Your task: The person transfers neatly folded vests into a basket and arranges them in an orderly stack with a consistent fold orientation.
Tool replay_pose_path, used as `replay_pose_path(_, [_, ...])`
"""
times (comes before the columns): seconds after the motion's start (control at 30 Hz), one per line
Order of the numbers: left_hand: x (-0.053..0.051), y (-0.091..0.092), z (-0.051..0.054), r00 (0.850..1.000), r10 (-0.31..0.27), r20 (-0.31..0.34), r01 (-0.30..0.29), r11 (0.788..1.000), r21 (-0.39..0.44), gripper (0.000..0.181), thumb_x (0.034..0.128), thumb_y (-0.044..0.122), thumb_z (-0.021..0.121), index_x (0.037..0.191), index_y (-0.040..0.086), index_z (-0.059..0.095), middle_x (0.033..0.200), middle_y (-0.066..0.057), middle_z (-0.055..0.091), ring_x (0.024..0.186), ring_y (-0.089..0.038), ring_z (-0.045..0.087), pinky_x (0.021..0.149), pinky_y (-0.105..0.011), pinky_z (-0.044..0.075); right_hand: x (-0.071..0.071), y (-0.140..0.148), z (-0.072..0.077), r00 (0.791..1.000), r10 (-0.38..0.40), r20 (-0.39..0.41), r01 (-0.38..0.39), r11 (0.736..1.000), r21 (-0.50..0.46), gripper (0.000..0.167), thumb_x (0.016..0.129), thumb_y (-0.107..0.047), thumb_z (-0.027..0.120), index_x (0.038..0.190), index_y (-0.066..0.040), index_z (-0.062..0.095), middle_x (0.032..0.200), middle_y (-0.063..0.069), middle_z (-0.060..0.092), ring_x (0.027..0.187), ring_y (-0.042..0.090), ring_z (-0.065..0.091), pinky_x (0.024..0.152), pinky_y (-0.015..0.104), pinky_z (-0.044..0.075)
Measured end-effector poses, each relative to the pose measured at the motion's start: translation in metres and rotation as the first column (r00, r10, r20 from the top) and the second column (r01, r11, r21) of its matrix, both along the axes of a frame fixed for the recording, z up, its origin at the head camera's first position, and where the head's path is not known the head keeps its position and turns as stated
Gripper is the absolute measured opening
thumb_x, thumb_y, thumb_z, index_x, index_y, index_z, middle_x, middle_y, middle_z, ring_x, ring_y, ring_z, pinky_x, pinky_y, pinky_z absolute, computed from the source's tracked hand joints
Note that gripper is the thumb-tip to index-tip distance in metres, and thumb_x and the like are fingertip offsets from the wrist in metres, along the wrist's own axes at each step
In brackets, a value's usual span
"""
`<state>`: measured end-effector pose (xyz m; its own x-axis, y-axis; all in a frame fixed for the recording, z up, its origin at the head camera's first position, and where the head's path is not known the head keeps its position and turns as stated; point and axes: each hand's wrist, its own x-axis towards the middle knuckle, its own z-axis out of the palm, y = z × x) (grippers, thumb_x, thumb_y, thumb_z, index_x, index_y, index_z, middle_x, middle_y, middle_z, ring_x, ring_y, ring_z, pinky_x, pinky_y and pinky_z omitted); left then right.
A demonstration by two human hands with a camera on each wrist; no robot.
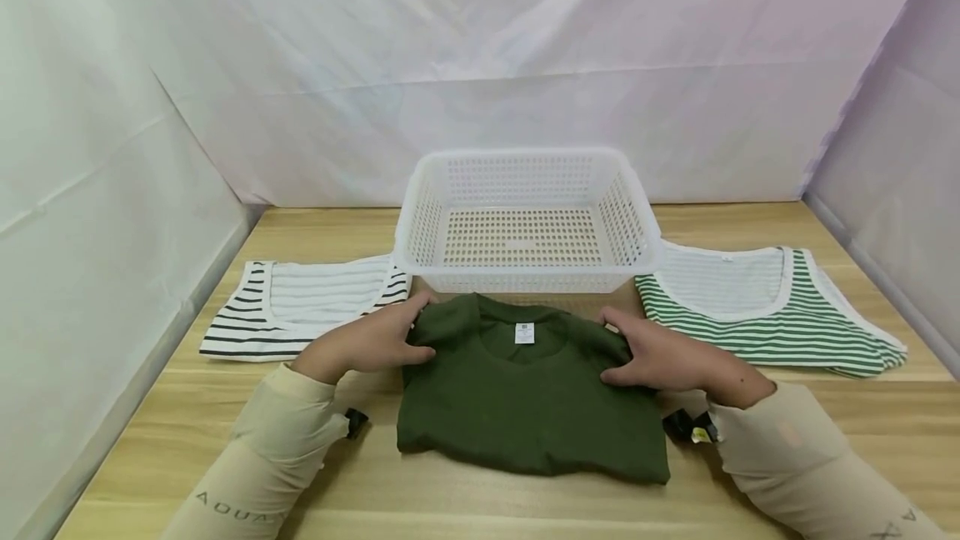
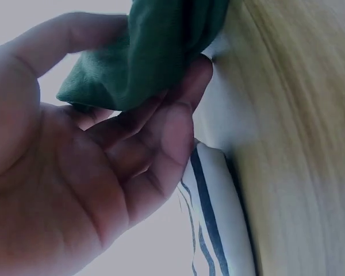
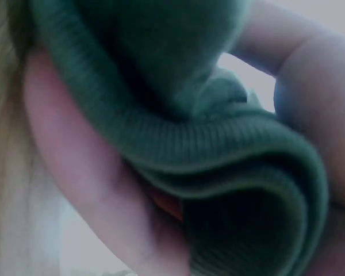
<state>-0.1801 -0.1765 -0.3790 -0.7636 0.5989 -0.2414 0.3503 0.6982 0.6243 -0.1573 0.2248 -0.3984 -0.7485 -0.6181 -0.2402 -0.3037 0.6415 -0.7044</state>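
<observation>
A folded dark green T-shirt (image 1: pixel 525 407) lies on the table, its neckline and white label facing away from me. At its upper left corner my left hand (image 1: pixel 378 336) pinches the fabric. The left wrist view shows the thumb above the green cloth (image 2: pixel 138 63) and the curled fingers (image 2: pixel 178 129) beneath. My right hand (image 1: pixel 660 352) grips the upper right side. Close up in the right wrist view, ribbed green layers (image 3: pixel 218 144) bunch between the thumb and the fingers (image 3: pixel 80 149).
A white perforated plastic basket (image 1: pixel 525 280) stands just beyond the shirt, with nothing in it. To its left lies a black-and-white striped tank top (image 1: pixel 247 332); to its right, a green-and-white striped one (image 1: pixel 810 340). White sheeting (image 1: pixel 525 107) encloses the wooden table (image 1: pixel 465 507).
</observation>
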Motion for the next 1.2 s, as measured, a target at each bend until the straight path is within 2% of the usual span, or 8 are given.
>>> replay_pose_path(0.23, [-0.001,0.004,-0.001,0.997,0.046,-0.056,-0.046,0.999,-0.001,0.041,0.0908,0.013,0.072,0.128,0.017,0.055,0.116,0.001,0.064,0.106,-0.015,0.061,0.093,-0.038,0.05,0.0,0.0,0.004,0.998,-0.026,-0.065,0.027,0.999,0.021,0.047,0.09,-0.024,0.075,0.126,-0.011,0.047,0.108,0.002,0.065,0.092,0.012,0.061,0.076,0.029,0.051])
replay_pose_path(0.43, [-0.001,0.006,-0.005,0.996,0.028,-0.083,-0.027,1.0,0.013,0.026,0.089,0.02,0.076,0.112,0.015,0.065,0.096,0.007,0.068,0.085,-0.006,0.063,0.08,-0.029,0.052,0.002,0.001,0.004,0.993,-0.04,-0.112,0.042,0.999,0.017,0.048,0.09,-0.027,0.076,0.128,-0.01,0.052,0.111,0.002,0.067,0.096,0.012,0.063,0.079,0.031,0.052])
replay_pose_path(0.53, [-0.002,0.005,-0.005,0.997,0.024,-0.08,-0.021,0.999,0.036,0.018,0.0904,0.024,0.075,0.103,0.015,0.066,0.089,0.007,0.068,0.078,-0.005,0.061,0.075,-0.027,0.052,0.0,0.001,0.005,0.992,-0.04,-0.12,0.041,0.999,0.013,0.045,0.09,-0.029,0.075,0.126,-0.01,0.057,0.108,0.0,0.067,0.092,0.008,0.063,0.076,0.029,0.052])
replay_pose_path(0.7, [-0.002,0.004,-0.006,0.999,-0.013,-0.036,0.014,0.999,0.035,0.02,0.0923,0.03,0.072,0.099,0.014,0.064,0.088,0.006,0.066,0.077,-0.006,0.06,0.074,-0.027,0.051,-0.003,0.002,0.004,0.994,-0.009,-0.107,0.006,1.0,-0.023,0.018,0.092,-0.028,0.073,0.101,-0.014,0.065,0.084,-0.006,0.063,0.07,0.003,0.055,0.065,0.025,0.048])
replay_pose_path(0.77, [-0.001,0.003,-0.006,0.999,-0.043,-0.013,0.043,0.999,0.014,0.023,0.0919,0.032,0.073,0.1,0.013,0.063,0.088,0.005,0.065,0.077,-0.007,0.058,0.074,-0.027,0.05,-0.002,0.002,0.002,0.996,0.0,-0.085,-0.003,0.999,-0.033,0.015,0.094,-0.028,0.071,0.094,-0.015,0.064,0.077,-0.006,0.06,0.064,0.003,0.053,0.062,0.025,0.047])
replay_pose_path(0.9, [0.0,0.004,-0.005,0.997,-0.073,0.028,0.074,0.997,-0.035,0.029,0.0904,0.033,0.074,0.099,0.01,0.059,0.083,0.004,0.059,0.073,-0.008,0.052,0.07,-0.027,0.047,-0.002,0.002,-0.003,0.999,0.019,-0.029,-0.021,0.999,-0.042,0.015,0.099,-0.029,0.063,0.102,-0.015,0.063,0.083,-0.004,0.063,0.068,0.006,0.058,0.064,0.026,0.051])
replay_pose_path(1.07, [-0.001,0.006,-0.007,0.997,-0.061,0.052,0.063,0.997,-0.045,0.03,0.0889,0.033,0.076,0.096,0.01,0.058,0.077,0.005,0.054,0.069,-0.008,0.049,0.067,-0.027,0.046,-0.003,0.002,-0.005,0.999,0.038,0.023,-0.036,0.995,-0.089,0.02,0.104,-0.026,0.054,0.118,-0.012,0.059,0.102,0.002,0.066,0.084,0.008,0.065,0.072,0.028,0.054])
replay_pose_path(1.2, [0.0,0.006,-0.01,0.993,-0.086,0.077,0.088,0.996,-0.022,0.036,0.0887,0.033,0.077,0.109,0.009,0.058,0.088,0.004,0.06,0.08,-0.008,0.054,0.076,-0.028,0.048,-0.001,-0.001,-0.007,0.998,0.056,0.028,-0.053,0.994,-0.1,0.026,0.103,-0.028,0.057,0.123,-0.011,0.056,0.109,0.003,0.065,0.089,0.008,0.065,0.076,0.028,0.054])
